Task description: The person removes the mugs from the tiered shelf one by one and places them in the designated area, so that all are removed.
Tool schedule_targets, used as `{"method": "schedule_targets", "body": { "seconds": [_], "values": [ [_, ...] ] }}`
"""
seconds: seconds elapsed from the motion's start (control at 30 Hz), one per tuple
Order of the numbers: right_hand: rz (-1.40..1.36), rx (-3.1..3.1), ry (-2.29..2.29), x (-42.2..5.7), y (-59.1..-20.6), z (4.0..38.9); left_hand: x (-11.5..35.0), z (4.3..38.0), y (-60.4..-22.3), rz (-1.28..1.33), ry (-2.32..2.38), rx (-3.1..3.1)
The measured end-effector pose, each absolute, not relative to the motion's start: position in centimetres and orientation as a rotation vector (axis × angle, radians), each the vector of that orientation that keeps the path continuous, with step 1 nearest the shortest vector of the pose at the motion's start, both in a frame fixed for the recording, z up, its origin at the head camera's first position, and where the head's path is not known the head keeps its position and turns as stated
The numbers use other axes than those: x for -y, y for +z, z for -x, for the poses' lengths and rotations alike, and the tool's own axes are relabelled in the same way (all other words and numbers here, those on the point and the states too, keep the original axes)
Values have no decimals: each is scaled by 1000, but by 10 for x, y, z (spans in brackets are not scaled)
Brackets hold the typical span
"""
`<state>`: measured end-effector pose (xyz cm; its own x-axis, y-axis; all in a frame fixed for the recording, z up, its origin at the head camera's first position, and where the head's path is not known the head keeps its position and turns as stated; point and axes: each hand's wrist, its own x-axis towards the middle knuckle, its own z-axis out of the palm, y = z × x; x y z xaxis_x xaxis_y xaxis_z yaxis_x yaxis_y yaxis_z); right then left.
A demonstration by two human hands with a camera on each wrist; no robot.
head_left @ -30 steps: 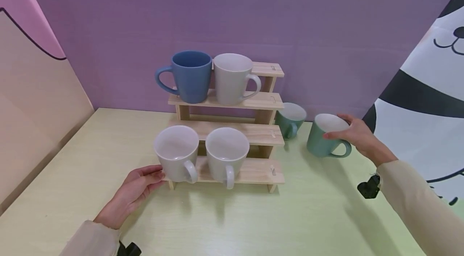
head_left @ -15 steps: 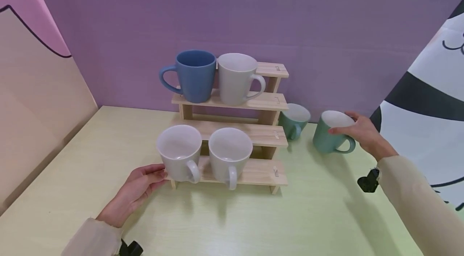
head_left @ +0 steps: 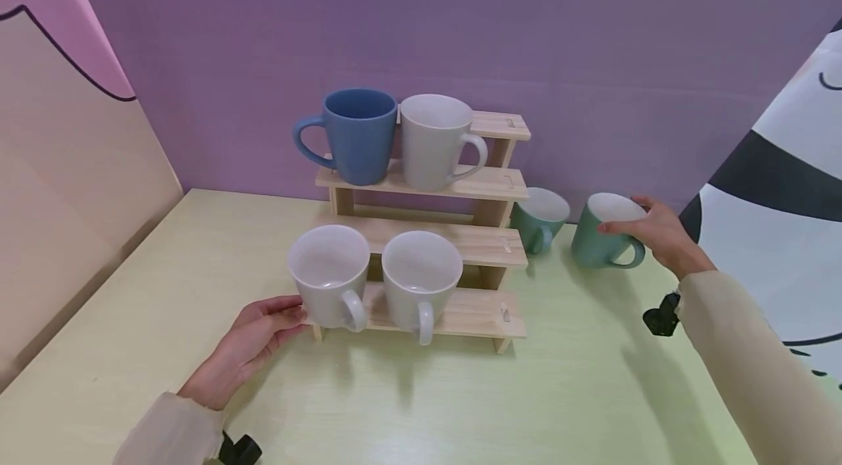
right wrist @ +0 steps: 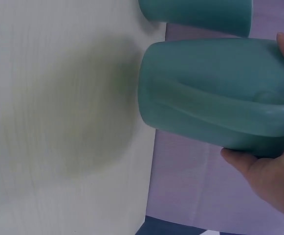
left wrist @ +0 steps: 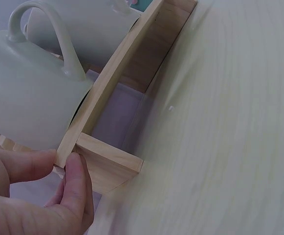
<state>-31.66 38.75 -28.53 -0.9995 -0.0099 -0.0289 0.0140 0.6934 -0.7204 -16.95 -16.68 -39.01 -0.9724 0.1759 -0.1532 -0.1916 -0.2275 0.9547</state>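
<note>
My right hand [head_left: 664, 235] grips a green mug [head_left: 594, 242] with a white inside by its upper part, thumb and fingers on opposite sides near the rim. In the right wrist view this mug [right wrist: 205, 88] shows its handle, and a shadow falls on the table beside its base; whether the base touches the table I cannot tell. At the left end of the lowest step of a tiered wooden rack [head_left: 483, 311], my left hand [head_left: 245, 344] pinches the board [left wrist: 85, 115] between thumb and fingers. Two white mugs, one left [head_left: 329, 289] and one right [head_left: 421, 286], stand on that step, handles forward.
Higher on the rack stand a blue mug [head_left: 360, 140], handle left, and a white mug [head_left: 432, 147], handle right. Another green mug [head_left: 541, 220] sits on the table behind the rack's right side. A purple backdrop [head_left: 559, 48] rises at the table's back edge.
My right hand has carried the green mug a little farther back toward the purple backdrop. The left hand keeps its pinch on the rack, and the whole view has shifted slightly.
</note>
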Motion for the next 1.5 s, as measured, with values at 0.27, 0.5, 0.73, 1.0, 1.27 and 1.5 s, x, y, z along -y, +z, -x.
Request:
{"method": "schedule_targets", "body": {
  "seconds": [0.27, 0.5, 0.73, 1.0, 1.27, 1.5],
  "values": [
    [-16, -2866, -1248, -389, -296, 323, 165, 169, -389, 7, 2284, -1802],
    [-20, -2880, -1250, -391, -302, 329, 165, 169, -389, 14, 2288, -1795],
    [-47, -2851, -1260, -393, -305, 327, 162, 168, -390, 5, 2278, -1793],
    [-44, -2878, -1241, -397, -313, 329, 160, 169, -390, 11, 2276, -1793],
    [-37, -2832, -1224, -401, -314, 328, 159, 171, -393, -5, 2292, -1794],
    [-44, -2796, -1240, -406, -315, 330, 156, 175, -390, 0, 2282, -1790]
  ]
}}
